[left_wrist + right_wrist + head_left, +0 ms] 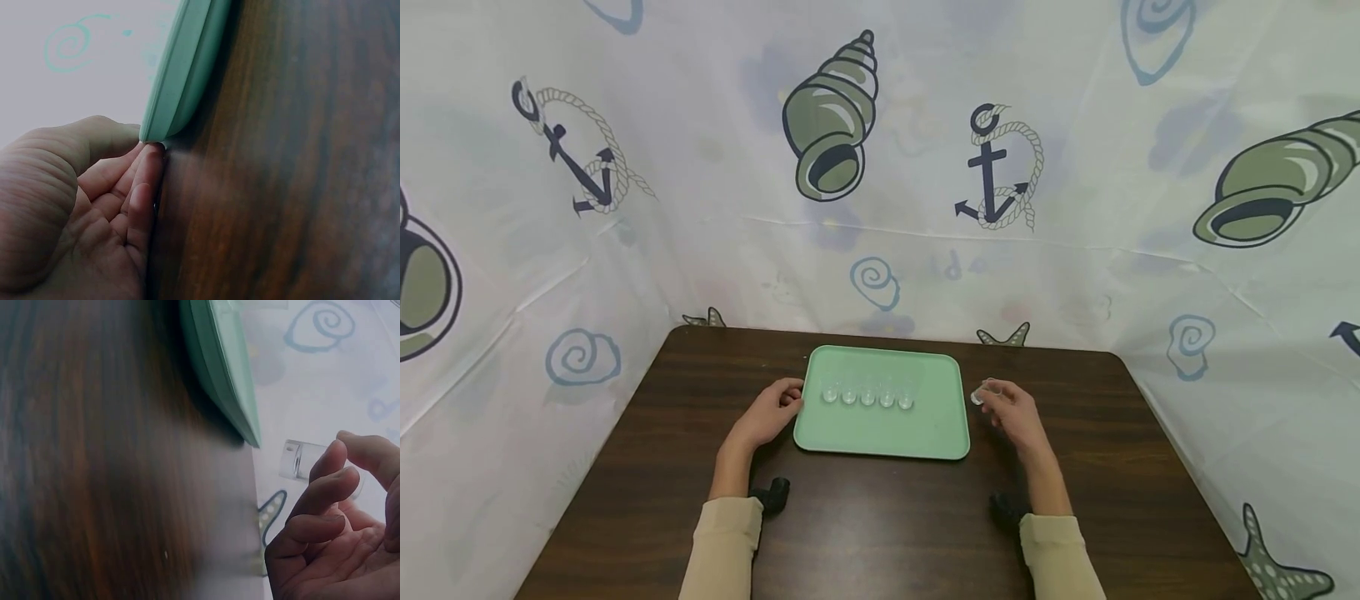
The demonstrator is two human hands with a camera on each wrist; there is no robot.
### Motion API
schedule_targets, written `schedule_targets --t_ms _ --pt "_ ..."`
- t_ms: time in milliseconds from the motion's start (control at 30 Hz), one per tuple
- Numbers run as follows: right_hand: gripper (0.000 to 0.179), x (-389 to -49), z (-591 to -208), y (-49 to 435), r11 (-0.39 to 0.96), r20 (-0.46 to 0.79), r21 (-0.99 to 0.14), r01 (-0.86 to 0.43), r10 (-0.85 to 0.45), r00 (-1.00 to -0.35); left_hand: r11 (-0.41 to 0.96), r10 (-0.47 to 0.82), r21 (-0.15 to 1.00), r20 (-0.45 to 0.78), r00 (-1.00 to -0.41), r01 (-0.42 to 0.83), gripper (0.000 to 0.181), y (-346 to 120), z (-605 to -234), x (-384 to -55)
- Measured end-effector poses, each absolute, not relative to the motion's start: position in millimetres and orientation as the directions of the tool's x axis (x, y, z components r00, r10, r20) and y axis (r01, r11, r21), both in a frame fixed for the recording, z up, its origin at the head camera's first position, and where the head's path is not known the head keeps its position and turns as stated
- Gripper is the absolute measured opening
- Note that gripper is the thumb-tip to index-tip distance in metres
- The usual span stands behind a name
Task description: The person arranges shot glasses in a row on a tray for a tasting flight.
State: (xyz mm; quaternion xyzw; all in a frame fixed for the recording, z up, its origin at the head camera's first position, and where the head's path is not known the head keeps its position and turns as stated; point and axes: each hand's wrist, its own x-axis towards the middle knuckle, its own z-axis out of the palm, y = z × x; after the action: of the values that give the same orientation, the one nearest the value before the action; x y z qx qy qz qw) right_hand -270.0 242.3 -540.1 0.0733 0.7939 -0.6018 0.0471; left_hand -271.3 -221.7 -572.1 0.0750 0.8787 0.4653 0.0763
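A green tray (880, 433) lies on the table with several small clear shot glasses (868, 398) standing in a row across it. At the tray's left edge my left hand (769, 414) pinches the rim; the left wrist view has the thumb (106, 134) on top and the fingertips just below the edge. Off the tray's right side, my right hand (1011, 410) grips another clear shot glass (977, 397). In the right wrist view this glass (292, 459) is tilted sideways between thumb and fingers, raised above the table, its far end partly hidden by them.
The dark wood-grain table (880, 533) extends around the tray. Behind and beside it hangs a pale cloth (917, 167) printed with shells and anchors. Black wrist-worn devices (772, 496) sit by both sleeves.
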Motion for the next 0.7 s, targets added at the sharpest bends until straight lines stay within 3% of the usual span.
schedule_targets --t_ms 700 --pt "0.048 -274 -544 202 0.292 -0.120 -0.952 0.093 -0.076 -0.990 0.544 0.217 0.836 -0.056 -0.974 0.073 0.046 -224 -571 -273"
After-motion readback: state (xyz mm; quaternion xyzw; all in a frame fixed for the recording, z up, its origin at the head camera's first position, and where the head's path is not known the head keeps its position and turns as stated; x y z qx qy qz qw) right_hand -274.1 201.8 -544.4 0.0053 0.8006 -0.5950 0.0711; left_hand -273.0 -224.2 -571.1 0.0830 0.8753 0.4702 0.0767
